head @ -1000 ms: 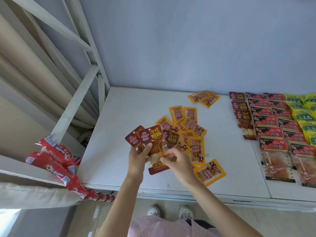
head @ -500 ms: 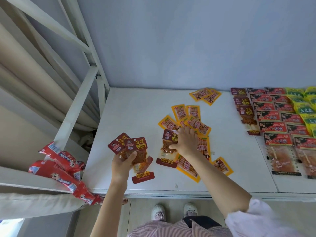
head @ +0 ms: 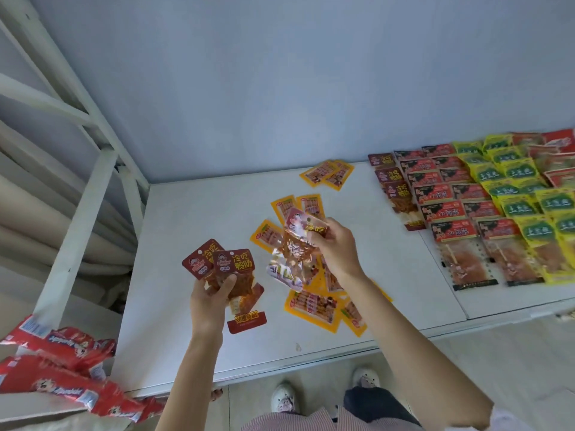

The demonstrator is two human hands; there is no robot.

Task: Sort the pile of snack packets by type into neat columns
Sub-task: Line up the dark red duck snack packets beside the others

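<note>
My left hand (head: 209,298) grips two dark red snack packets (head: 231,269) fanned upright above the white table (head: 174,244). My right hand (head: 334,247) pinches another dark red packet (head: 298,241) by its top, lifted over the loose pile of yellow packets (head: 311,306) in the table's middle. Sorted columns lie at the right: dark red packets (head: 392,185), red-and-black packets (head: 448,213), and green-and-yellow packets (head: 516,188).
Two yellow packets (head: 328,174) lie apart near the back wall. Red packets (head: 62,368) are heaped on a ledge at the lower left, beside a white metal frame (head: 84,194). The table's front edge runs just above my shoes.
My right hand has picked a dark red packet off the yellow pile and raised it. My left hand kept its two packets and shifted slightly.
</note>
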